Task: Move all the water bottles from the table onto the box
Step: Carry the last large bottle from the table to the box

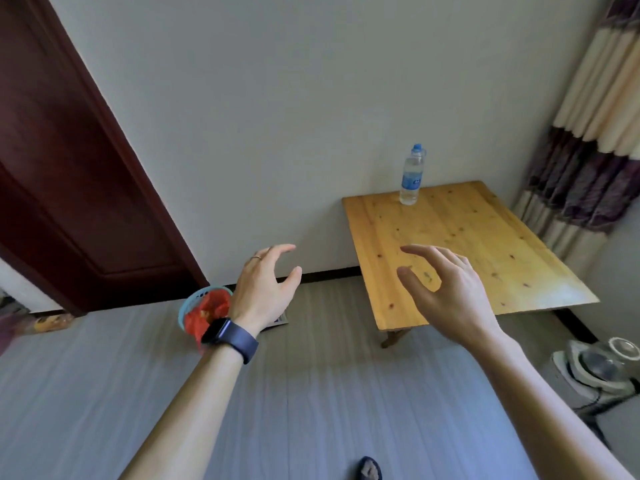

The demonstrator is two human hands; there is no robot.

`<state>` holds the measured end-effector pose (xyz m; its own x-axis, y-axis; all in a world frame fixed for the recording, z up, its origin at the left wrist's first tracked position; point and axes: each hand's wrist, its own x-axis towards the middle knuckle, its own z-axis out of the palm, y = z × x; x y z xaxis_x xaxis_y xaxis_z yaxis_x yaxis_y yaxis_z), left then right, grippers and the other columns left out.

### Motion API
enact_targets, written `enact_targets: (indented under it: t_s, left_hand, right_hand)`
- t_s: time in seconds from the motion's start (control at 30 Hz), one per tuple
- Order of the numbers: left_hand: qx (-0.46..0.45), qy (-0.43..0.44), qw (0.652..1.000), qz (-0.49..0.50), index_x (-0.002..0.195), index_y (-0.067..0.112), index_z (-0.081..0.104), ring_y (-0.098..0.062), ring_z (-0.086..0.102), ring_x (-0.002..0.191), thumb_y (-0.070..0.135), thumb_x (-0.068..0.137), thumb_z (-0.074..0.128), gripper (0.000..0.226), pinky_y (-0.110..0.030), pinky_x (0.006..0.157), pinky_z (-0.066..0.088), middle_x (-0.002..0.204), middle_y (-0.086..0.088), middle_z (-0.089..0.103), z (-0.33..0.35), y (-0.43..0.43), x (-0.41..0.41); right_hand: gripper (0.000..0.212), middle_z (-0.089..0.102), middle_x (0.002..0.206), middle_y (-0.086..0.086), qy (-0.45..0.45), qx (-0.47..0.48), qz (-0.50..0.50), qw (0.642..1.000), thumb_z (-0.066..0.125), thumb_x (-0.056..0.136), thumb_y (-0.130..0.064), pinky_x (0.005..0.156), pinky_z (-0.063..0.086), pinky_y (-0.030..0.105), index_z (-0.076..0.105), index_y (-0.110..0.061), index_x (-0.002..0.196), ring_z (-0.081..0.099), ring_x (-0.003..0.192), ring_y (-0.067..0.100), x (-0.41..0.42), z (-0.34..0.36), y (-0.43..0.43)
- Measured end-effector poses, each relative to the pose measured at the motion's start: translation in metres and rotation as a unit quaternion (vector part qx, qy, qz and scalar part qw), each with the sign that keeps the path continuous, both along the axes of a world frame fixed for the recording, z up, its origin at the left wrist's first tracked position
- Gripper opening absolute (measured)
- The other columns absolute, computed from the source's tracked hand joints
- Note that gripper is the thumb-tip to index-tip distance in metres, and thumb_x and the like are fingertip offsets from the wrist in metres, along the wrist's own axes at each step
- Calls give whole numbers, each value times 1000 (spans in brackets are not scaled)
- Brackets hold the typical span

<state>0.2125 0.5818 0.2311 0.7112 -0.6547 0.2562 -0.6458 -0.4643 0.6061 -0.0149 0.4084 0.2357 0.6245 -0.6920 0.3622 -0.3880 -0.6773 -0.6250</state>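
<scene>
1. Bottle (411,174): one, clear with a blue cap and blue label. It stands upright at the far left corner of the table (485,244), next to the wall.
2. One wooden table; only one leg (394,337) shows, under the near corner.
3. Two hands, raised and well apart, both holding nothing. The left hand (266,285) has loosely curved, spread fingers, and the right hand (440,289) does too, in front of the table's near part. Neither touches the bottle.
4. One dark watch (228,336) on the left wrist.
5. One blue basket (194,303) with red plastic inside is partly hidden behind that wrist. A flat printed thing beside it is too covered to identify.
6. One shoe (370,469) is cut off by the bottom edge.
7. One pale appliance (595,368) on the floor is cut off at the right edge; I cannot tell its kind.
</scene>
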Motion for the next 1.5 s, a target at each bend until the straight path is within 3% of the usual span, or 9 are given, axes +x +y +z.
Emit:
enact_targets:
  t_s: [0.5,0.73,0.93,1.33,1.5]
  left_hand:
    - [97,72,992,-33,130,28,58,-14,45,128,29,94,61,36,-18,96,27,132,7,56,-65,-189,227]
    - [129,97,983,-89,131,30,57,-14,45,131,32,95,60,36,-19,99,28,135,8,55,-107,-278,351]
    - [151,110,967,-175,131,32,56,-14,46,130,35,95,59,36,-22,98,33,136,8,54,-113,-379,437]
    - [166,70,911,-370,131,32,57,-12,50,125,35,94,61,37,-19,99,35,133,7,56,-122,-619,473]
    - [182,82,888,-414,133,37,51,-13,51,125,44,93,58,40,-27,99,43,136,7,54,-124,-708,473]
  right_hand:
    - [33,58,131,-18,46,92,-15,995,58,95,-46,99,31,25,58,-42,128,43,132,15,243,-57,-189]
    - [34,59,132,-12,93,109,-75,987,56,96,-48,95,32,28,57,-41,129,46,129,18,344,-86,-267]
    - [34,57,134,-15,91,162,-159,970,54,95,-53,102,42,38,54,-46,128,45,132,16,407,-99,-317]
    - [38,58,133,-12,58,226,-313,920,53,93,-56,99,45,39,53,-45,130,50,127,16,435,-140,-444]
    - [44,56,137,-13,51,238,-356,902,53,94,-56,97,47,37,50,-42,135,50,126,15,445,-143,-507]
